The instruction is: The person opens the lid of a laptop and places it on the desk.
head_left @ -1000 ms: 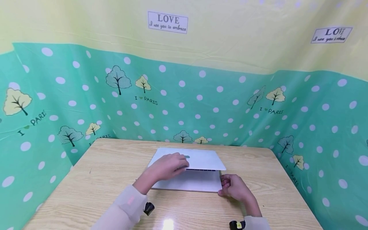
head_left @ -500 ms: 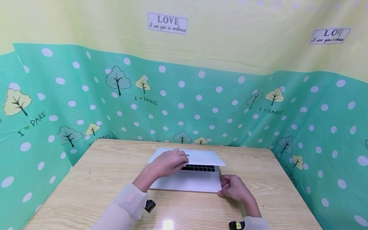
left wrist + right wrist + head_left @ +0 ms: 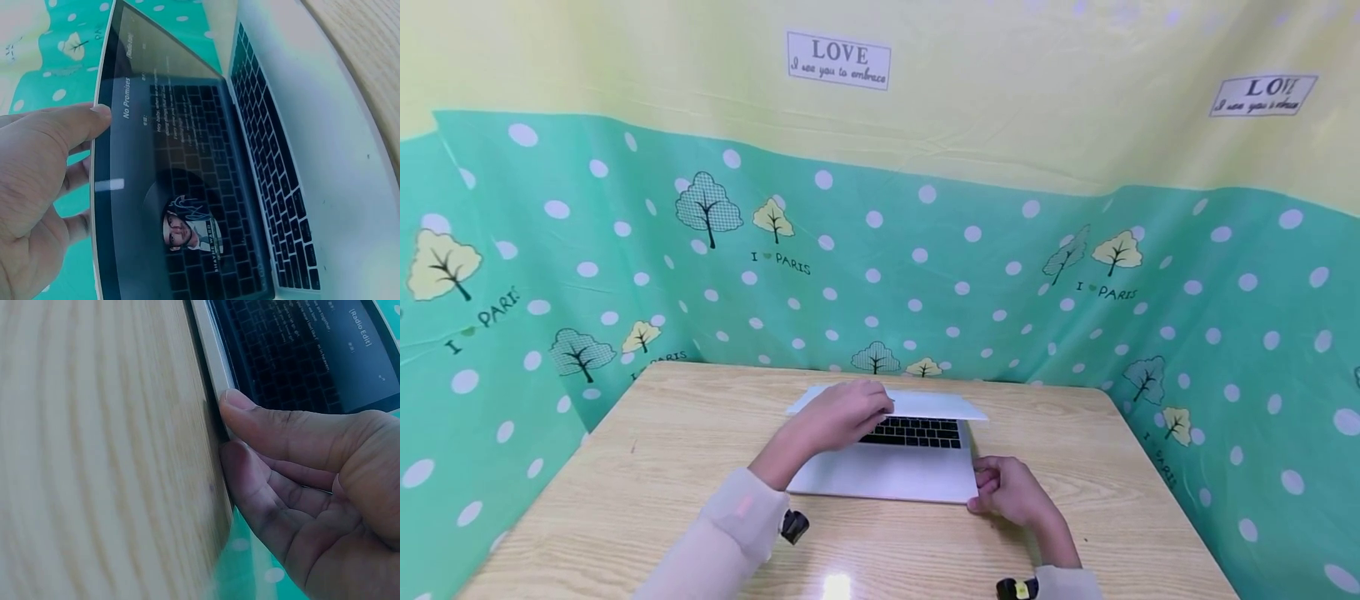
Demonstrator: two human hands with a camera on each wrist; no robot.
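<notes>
The laptop [image 3: 883,475] sat around the middle of the desk [image 3: 662,467], palm rest toward the person, its lid [image 3: 936,404] raised partway and sloping over the keyboard [image 3: 921,432]. At the far left, the cloth backdrop [image 3: 565,237] hung past the side of the desk, green with pale dots, tree prints and PARIS lettering below, yellow above. A pale left sleeve [image 3: 718,533] crossed the near left part of the desk, with a black left wrist device [image 3: 794,527] beside its cuff. Beyond it the left hand [image 3: 848,414] pinched the free edge of the lid; in the left wrist view the thumb lay on the screen side and at least 2 fingers showed behind. The screen [image 3: 150,137] mirrored the keys and displayed the title "No Promises", smaller lines of text and a round picture [image 3: 190,228] of a person. Higher up, on the yellow cloth, was 1 LOVE label [image 3: 838,61]. At the near right corner of the laptop, the right hand [image 3: 1011,489] pinched the base between thumb and index finger, the other fingers bent toward the palm. Below it were the black right wrist device [image 3: 1017,589] and right sleeve [image 3: 1067,583]. A 2nd LOVE label [image 3: 1262,95] marked the upper right cloth.
</notes>
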